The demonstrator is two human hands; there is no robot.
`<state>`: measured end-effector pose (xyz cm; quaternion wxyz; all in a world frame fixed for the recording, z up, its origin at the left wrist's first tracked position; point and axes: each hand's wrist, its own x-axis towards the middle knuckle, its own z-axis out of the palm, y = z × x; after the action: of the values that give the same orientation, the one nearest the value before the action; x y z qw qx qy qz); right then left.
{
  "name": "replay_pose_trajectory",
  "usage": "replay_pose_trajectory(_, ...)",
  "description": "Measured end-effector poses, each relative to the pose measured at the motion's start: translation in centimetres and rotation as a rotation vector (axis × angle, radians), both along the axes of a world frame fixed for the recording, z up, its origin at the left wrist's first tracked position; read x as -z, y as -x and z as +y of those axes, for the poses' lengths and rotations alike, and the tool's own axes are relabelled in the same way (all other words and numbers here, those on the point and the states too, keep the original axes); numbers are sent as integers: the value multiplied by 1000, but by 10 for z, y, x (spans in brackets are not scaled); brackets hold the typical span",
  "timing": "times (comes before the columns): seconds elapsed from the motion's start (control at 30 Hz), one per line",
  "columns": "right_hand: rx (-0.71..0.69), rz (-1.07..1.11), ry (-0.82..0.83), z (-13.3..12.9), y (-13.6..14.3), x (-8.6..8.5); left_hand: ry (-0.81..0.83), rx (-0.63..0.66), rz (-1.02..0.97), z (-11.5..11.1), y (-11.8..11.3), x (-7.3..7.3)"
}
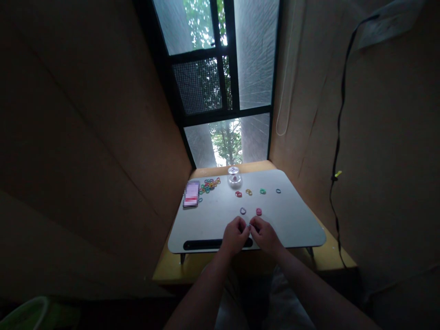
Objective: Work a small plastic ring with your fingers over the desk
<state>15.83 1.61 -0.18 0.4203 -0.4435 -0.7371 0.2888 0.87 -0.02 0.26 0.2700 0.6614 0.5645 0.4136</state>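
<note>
My left hand (236, 235) and my right hand (264, 233) meet fingertip to fingertip above the near part of the white lap table (213, 224). Between them they pinch a small pale-blue hair tie (249, 226), mostly hidden by the fingers. Just beyond the hands lie a purple hair tie (243, 211) and some pink hair ties (259, 211). Farther back runs a row of small groups: red hair ties (238, 194), yellow hair ties (249, 192), green hair ties (263, 191) and one dark blue hair tie (278, 191).
A mixed pile of hair ties (209, 185) lies at the back left beside a phone (191, 194). At the back edge stands a clear jar (234, 178). A black slot (202, 244) runs along the table's front. Walls rise close on both sides; a cable (338, 128) hangs at right.
</note>
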Motion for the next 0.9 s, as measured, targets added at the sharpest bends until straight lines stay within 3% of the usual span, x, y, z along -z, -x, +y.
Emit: replay_pose_trajectory(0.9, 11, -18, -27, -1, 0, 1, -12, 5, 23, -2, 0, 0)
